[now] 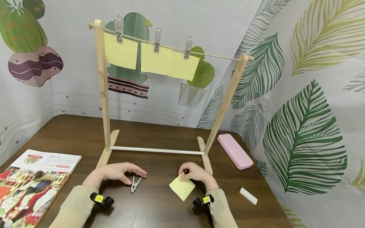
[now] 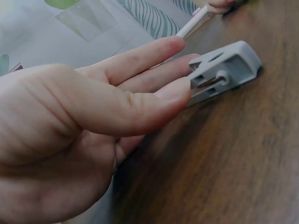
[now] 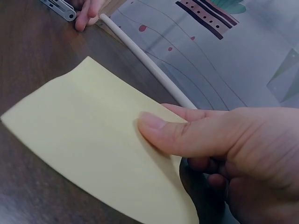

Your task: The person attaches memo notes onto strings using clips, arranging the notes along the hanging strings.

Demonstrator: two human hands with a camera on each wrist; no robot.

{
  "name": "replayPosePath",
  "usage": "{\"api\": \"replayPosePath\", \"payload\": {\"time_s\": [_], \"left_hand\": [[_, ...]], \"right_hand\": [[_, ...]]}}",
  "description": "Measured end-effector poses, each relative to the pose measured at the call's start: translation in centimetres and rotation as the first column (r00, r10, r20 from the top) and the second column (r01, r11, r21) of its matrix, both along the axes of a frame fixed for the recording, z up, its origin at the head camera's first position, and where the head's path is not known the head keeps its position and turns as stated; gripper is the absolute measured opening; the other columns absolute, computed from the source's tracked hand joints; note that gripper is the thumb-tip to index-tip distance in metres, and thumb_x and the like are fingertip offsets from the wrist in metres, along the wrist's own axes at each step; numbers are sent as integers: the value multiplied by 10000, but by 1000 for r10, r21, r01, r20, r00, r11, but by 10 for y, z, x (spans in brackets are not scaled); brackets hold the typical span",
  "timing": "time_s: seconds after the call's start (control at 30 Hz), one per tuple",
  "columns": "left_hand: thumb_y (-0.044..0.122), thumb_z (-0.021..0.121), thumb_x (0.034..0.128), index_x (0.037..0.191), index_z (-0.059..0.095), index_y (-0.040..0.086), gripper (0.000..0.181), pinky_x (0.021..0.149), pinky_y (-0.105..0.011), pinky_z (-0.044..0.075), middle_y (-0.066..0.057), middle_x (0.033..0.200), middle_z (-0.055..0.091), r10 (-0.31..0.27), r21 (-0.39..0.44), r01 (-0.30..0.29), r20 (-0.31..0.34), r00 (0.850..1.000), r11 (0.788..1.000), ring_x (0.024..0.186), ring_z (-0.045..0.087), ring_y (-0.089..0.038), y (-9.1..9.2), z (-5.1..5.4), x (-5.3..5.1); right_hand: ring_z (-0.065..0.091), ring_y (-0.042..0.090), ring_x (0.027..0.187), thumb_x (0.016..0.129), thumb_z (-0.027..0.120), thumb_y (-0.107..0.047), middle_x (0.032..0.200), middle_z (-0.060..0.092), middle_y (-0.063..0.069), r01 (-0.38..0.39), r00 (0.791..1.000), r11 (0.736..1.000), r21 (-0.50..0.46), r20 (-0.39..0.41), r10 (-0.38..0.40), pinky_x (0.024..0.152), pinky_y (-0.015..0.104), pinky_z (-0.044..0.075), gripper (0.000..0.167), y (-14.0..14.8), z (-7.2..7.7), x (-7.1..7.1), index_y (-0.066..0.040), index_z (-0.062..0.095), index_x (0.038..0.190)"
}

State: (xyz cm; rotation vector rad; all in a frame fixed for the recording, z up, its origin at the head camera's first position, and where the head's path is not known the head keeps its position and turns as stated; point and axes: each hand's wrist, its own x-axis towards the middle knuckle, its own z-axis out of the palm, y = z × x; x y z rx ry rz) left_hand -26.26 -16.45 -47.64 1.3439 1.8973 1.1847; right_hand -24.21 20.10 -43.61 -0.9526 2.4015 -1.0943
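Observation:
A grey clothespin (image 1: 135,184) sits on the brown table by my left hand (image 1: 121,172). The thumb and the extended fingers (image 2: 135,60) lie on either side of its handle ends. In the left wrist view the thumb overlaps the clothespin (image 2: 229,70); whether it touches cannot be told. My right hand (image 1: 195,174) pinches a yellow sticky note (image 1: 183,188) by one corner, thumb on top, just over the table. On a string (image 1: 216,55) across a wooden frame (image 1: 103,82) hang three yellow notes (image 1: 121,52), each under a metal-grey clothespin (image 1: 157,39).
The frame's white crossbar (image 1: 156,150) and wooden feet stand behind both hands. A magazine (image 1: 34,186) lies at the left edge. To the right are a pink case (image 1: 235,151) and a white eraser-like block (image 1: 248,196). A patterned curtain (image 1: 171,107) hangs behind the table.

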Motion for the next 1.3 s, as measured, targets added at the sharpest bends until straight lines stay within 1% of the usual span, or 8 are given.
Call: {"api": "replayPosePath", "payload": {"time_s": [0.27,0.53,0.7,0.83,1.0,1.13,1.2,1.3], "left_hand": [[6,678,804,1359,514,-45,581,1018,-167,380,-195,1303,622,9,14,-9,-5,1000,1000,1238,552,-55,2,-2,1],[44,703,817,1348,517,-57,573,990,-166,382,-172,1233,669,35,12,-35,12,999,999,1203,561,-37,3,-5,1],[93,728,817,1333,532,-58,572,979,-170,385,-144,1179,698,52,10,-52,13,999,999,1151,579,-32,2,-5,0],[113,747,808,1310,554,-51,563,934,-205,407,-132,1117,712,63,12,-63,4,998,998,1080,591,-36,1,-4,0],[99,767,800,1262,592,-30,511,872,-235,428,-154,1064,699,87,17,-88,38,996,996,989,593,-71,-1,-3,0],[79,762,810,1235,604,-27,465,869,-237,441,-197,1077,679,93,25,-96,82,992,995,980,596,-80,-2,-4,0],[78,759,818,1232,605,-26,453,883,-230,442,-212,1096,670,101,26,-104,105,989,994,996,595,-73,-3,-3,1],[79,755,823,1222,605,-26,439,890,-222,444,-205,1113,666,126,32,-130,108,986,991,1012,584,-62,-5,-3,1]], "right_hand": [[525,164,798,816,732,13,859,643,249,15,1000,1000,-16,15,-15,745,246,441,110,1,-1,1,84,657,856],[520,137,792,816,730,14,864,641,262,12,1000,1000,-27,24,-11,730,207,428,117,2,-4,-1,91,654,861],[510,103,791,812,732,13,863,641,260,22,1000,1000,-13,7,-22,727,202,425,113,7,-23,-12,83,658,860],[500,55,787,812,751,-26,859,656,204,37,999,999,-3,3,-37,726,196,424,110,10,-35,-20,37,676,862],[517,37,760,826,759,-81,832,656,78,25,996,999,-44,83,-22,695,193,440,122,13,-37,-24,-4,681,880],[540,38,753,864,715,-68,817,628,-33,1,984,992,-126,177,22,673,200,462,151,17,-35,-24,51,637,913],[551,35,757,880,693,-68,828,619,-71,6,973,985,-171,229,33,668,202,474,189,20,-33,-24,87,604,942],[562,39,748,900,673,-83,828,619,-92,31,956,972,-235,291,40,658,209,486,258,24,-32,-23,133,557,979]]}}
